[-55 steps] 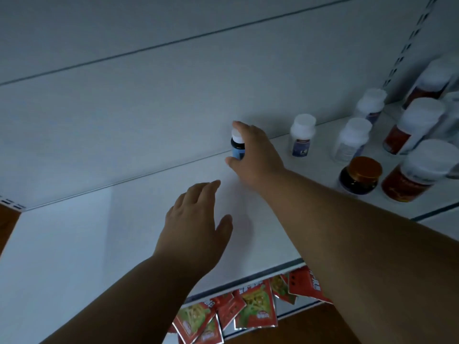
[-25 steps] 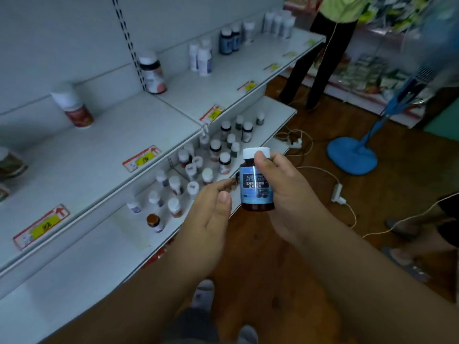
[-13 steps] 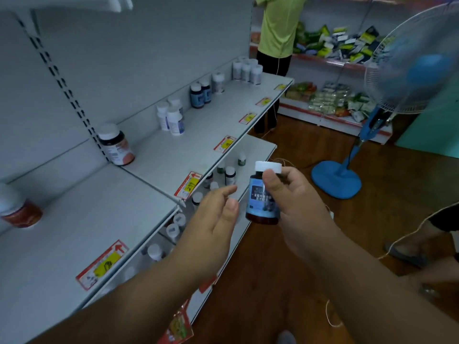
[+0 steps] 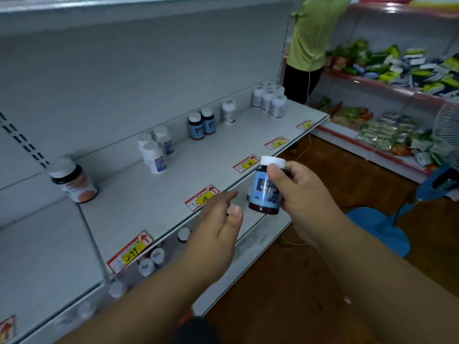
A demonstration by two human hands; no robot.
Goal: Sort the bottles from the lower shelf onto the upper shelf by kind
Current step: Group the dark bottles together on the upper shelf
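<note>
My right hand (image 4: 305,194) grips a dark bottle with a blue label and white cap (image 4: 265,188), held upright in front of the upper shelf's edge. My left hand (image 4: 218,219) hovers open just left of it, fingers relaxed and holding nothing. On the upper shelf (image 4: 173,189) stand two matching blue-label bottles (image 4: 201,125), three white bottles (image 4: 155,151), a single white bottle (image 4: 228,111), a cluster of white bottles (image 4: 269,99) and a large red-label bottle (image 4: 73,181). Several bottles (image 4: 151,260) remain on the lower shelf, partly hidden below.
Red and yellow price tags (image 4: 203,197) line the shelf edge. A person in a green shirt (image 4: 310,43) stands at the far end of the shelf. A snack rack (image 4: 387,103) lies to the right, and a blue fan base (image 4: 380,227) sits on the wooden floor.
My view has swung from the lower shelf up to the upper shelf. My right hand took the blue-label bottle off the lower shelf and raised it; my left hand stayed open beside it.
</note>
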